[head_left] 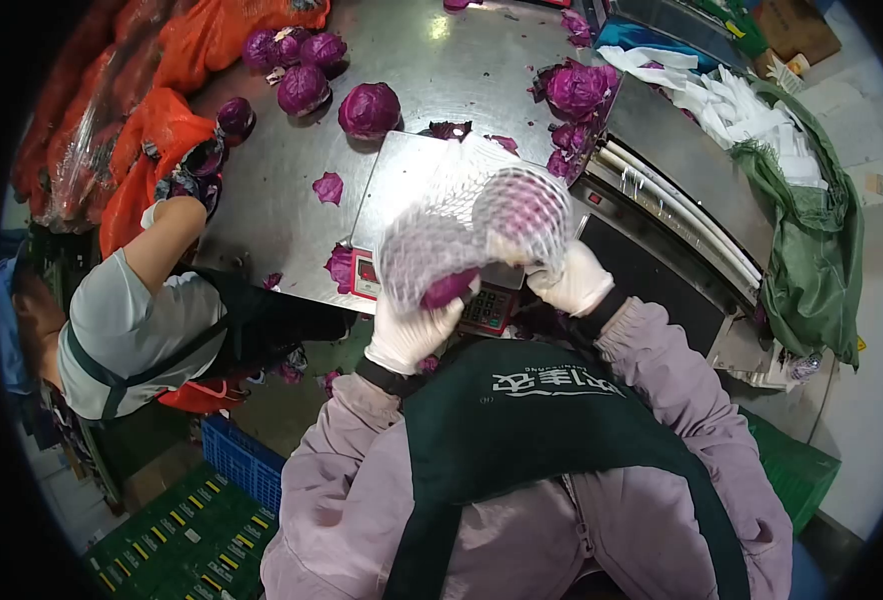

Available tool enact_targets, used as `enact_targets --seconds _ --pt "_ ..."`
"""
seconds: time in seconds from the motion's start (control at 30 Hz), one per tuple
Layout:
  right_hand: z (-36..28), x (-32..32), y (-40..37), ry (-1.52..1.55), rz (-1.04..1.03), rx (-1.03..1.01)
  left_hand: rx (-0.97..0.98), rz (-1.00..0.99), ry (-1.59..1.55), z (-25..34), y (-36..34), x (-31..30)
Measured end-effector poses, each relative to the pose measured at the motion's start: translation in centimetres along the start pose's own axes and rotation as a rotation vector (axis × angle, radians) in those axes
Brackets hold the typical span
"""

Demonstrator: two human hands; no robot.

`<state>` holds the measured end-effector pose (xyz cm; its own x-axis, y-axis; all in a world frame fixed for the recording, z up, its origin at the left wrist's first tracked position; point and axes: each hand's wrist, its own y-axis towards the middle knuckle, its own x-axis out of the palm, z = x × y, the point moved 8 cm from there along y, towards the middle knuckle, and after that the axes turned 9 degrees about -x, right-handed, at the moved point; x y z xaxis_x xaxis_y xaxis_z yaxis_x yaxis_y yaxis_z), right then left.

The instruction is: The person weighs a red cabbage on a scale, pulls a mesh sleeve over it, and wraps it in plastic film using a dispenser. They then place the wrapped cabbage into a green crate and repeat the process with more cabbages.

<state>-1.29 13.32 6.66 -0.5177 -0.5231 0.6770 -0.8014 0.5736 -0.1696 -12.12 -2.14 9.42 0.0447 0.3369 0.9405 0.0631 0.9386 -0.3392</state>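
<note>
Two purple cabbages in white foam net sleeves are held above a scale (pixel 390 174) with a red-framed keypad. My left hand (pixel 412 328), in a white glove, is closed round the left netted cabbage (pixel 429 250), whose bare purple underside shows near the fingers. The right netted cabbage (pixel 524 212) is gripped from below by my gloved right hand (pixel 574 282). The netting is blurred by motion, and the two cabbages touch or nearly touch.
Loose cabbages (pixel 370 110) and torn leaves lie on the metal table (pixel 292 150). At left, a co-worker (pixel 152 310) reaches toward orange net sacks (pixel 197 50). A wrapping machine (pixel 677 215) stands at right, beside white foam nets (pixel 752 120) in a green sack.
</note>
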Motion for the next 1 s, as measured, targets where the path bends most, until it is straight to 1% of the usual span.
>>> enact_targets --seconds 0.03,0.07,0.1,0.13,0.17,0.2,0.23,0.27,0.3,0.33,0.37,0.4,0.43,0.5,0.53,0.57,0.6,0.63,0.7,0.73,0.77,0.8,0.83,0.87,0.9,0.93,0.97,1.0 --pt "4.5 -1.6 -0.5 0.784 0.067 0.446 -0.143 -0.159 -0.334 0.1 0.8 1.8" --pt "6.0 -2.3 -0.9 0.675 0.288 0.516 -0.128 -0.026 -0.321 1.1 1.5 0.4" --pt "7.3 -2.9 -1.7 0.557 0.506 0.580 -0.120 0.134 -0.341 2.2 2.1 -2.8" --pt "9.6 -4.3 -2.1 0.529 0.581 0.653 -0.108 0.365 -0.233 2.7 2.5 -5.8" --pt "10.6 -3.5 -2.3 0.612 0.569 0.721 -0.091 0.596 -0.123 3.2 2.1 -7.9" --pt "10.6 -4.5 -2.7 0.381 0.572 0.643 -0.101 0.698 0.089 3.7 1.6 -9.0" --pt "9.1 -3.2 -2.9 0.153 0.573 0.560 -0.214 0.636 0.337 4.6 1.4 -9.0" --pt "9.4 -2.7 -3.6 0.150 0.469 0.719 -0.179 0.667 0.510 6.2 1.0 -8.3" --pt "8.9 -2.1 -4.0 0.071 0.280 0.704 -0.147 0.697 0.681 7.7 0.5 -7.5" --pt "7.6 -1.8 -4.7 -0.085 0.286 0.734 -0.114 0.687 0.796 9.7 0.2 -8.0" --pt "6.6 -1.8 -5.0 -0.247 0.284 0.759 -0.024 0.727 0.958 11.5 -0.6 -6.6" --pt "5.8 -3.4 -4.3 -0.324 0.226 0.634 0.126 0.751 1.099 13.8 -1.0 -5.2" --pt "2.7 -3.8 -3.3 -0.523 0.299 0.410 0.281 0.768 1.237 15.9 -1.1 -3.8" --pt "-0.8 -4.3 -0.7 -0.622 0.386 0.190 0.453 0.690 1.017 18.0 0.9 -2.7" --pt "-2.3 -1.3 0.5 -0.608 0.348 0.056 0.398 0.736 0.945 17.6 1.9 -1.4" --pt "-3.6 1.8 1.6 -0.592 0.311 -0.079 0.392 0.706 1.007 18.8 3.8 -1.7" --pt "-3.1 3.0 3.4 -0.601 0.105 -0.161 0.220 0.556 0.907 18.8 6.9 -3.1" --pt "-2.7 3.3 4.5 -0.938 0.117 -0.112 0.050 0.406 0.802 18.0 8.9 -3.9" --pt "-1.9 5.3 5.4 -1.263 0.001 -0.119 0.113 0.232 0.914 15.1 11.0 -2.1" --pt "-2.2 5.2 5.6 -1.265 0.004 -0.121 -0.002 0.298 0.883 14.6 11.5 -2.4" --pt "-1.4 4.8 5.7 -1.145 -0.019 -0.003 -0.006 0.297 0.885 14.7 11.5 -2.0" --pt "-0.6 4.5 5.7 -1.021 -0.038 0.109 -0.040 0.257 0.991 14.4 11.7 -1.4" --pt "-0.7 3.9 5.8 -1.017 -0.031 0.110 -0.076 0.217 1.095 14.0 11.7 -0.7" --pt "-0.1 3.6 5.8 -0.859 -0.092 0.125 -0.114 0.196 1.136 13.1 10.9 0.7" --pt "0.5 3.5 5.7 -0.704 -0.154 0.137 -0.075 0.132 1.218 12.9 10.9 1.4" --pt "-2.2 5.0 5.0 -1.007 -0.104 0.103 0.041 0.139 1.338 13.1 10.5 2.3" --pt "-2.2 4.7 4.9 -1.007 -0.101 0.100 0.162 0.145 1.454 12.9 9.6 3.8" --pt "-2.7 4.7 5.1 -1.029 -0.121 0.042 0.229 0.166 1.473 12.4 8.5 4.7"
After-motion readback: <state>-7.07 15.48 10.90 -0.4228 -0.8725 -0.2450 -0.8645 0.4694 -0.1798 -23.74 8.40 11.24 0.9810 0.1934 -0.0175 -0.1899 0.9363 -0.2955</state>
